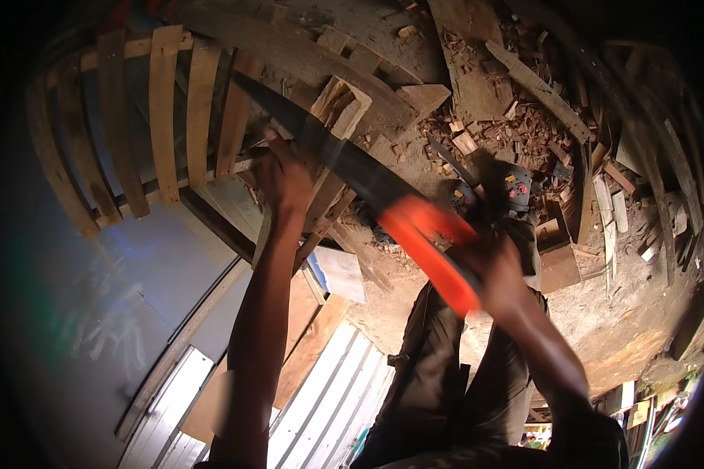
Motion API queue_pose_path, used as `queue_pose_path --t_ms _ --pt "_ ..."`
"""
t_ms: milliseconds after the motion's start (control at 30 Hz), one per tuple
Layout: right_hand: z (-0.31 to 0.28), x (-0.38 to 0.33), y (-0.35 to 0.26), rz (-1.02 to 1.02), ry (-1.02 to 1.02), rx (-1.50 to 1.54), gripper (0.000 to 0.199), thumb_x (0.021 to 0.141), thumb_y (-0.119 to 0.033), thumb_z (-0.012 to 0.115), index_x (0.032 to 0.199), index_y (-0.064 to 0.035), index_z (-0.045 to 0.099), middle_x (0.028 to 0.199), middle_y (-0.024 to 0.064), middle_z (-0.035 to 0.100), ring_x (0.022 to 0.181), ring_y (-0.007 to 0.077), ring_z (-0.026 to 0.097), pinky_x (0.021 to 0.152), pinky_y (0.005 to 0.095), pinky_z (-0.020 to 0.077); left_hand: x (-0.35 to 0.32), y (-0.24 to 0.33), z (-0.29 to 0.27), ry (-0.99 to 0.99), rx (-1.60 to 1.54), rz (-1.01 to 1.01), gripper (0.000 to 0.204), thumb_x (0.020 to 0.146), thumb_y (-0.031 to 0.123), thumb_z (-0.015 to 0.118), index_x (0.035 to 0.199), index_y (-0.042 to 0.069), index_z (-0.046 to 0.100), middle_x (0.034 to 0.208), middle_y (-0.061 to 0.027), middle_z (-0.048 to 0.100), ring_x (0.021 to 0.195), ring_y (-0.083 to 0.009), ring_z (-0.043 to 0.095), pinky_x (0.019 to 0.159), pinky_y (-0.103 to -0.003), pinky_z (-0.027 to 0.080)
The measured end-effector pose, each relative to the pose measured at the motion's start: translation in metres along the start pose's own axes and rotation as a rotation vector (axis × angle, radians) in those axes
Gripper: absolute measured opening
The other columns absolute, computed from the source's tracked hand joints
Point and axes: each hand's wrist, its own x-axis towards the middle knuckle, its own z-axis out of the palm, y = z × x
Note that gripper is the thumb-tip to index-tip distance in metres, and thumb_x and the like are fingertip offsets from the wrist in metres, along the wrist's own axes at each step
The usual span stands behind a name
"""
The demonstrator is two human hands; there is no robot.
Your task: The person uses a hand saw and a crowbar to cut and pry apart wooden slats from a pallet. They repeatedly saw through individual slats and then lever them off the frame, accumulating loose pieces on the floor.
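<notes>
In my right hand [494, 270] is a handsaw, its orange handle [434, 258] gripped in closed fingers. The saw's long dark blade [328, 148] slants up and left, crossing just past my left hand; handle and hand are smeared by motion. My left hand [287, 176] is closed at the wooden pieces by the end of a slatted wooden frame [164, 117], with its thumb pointing up. Its fingers are partly hidden, and what they grip seems to be a piece of wood [323, 199]. Whether the blade touches wood cannot be made out.
Scrap wood and chips [516, 133] litter the dirt floor around my feet. A large plank [328, 62] lies beyond the blade. Long boards [657, 172] lean at the right. A grey sheet [133, 289] and white corrugated panels [328, 391] are at the left and below.
</notes>
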Motion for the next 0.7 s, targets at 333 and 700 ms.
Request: queue_pose_path --t_ms 333,700 --pt "-0.041 -0.140 0.010 -0.042 0.042 -0.017 0.016 0.065 -0.016 0.079 0.074 -0.0064 0.069 0.066 0.0121 0.063 0.062 0.0296 0.067 0.062 0.0360 0.0562 0.000 0.017 -0.012 -0.026 -0.047 -0.370 0.087 0.100 0.061 0.015 0.106 -0.010 0.066 0.109 -0.0374 0.061 0.107 -0.0532 0.056 0.096 -0.054 0.042" --pt "0.003 -0.079 0.004 0.178 0.127 -0.036 0.035 0.071 -0.015 0.076 0.103 -0.0050 0.068 0.060 0.0054 0.061 0.053 0.0232 0.063 0.053 0.0312 0.0521 0.003 0.000 -0.004 -0.097 0.225 -0.048 0.037 0.104 0.027 0.033 0.127 0.004 0.050 0.092 -0.0239 0.067 0.084 -0.0422 0.066 0.073 -0.053 0.052"
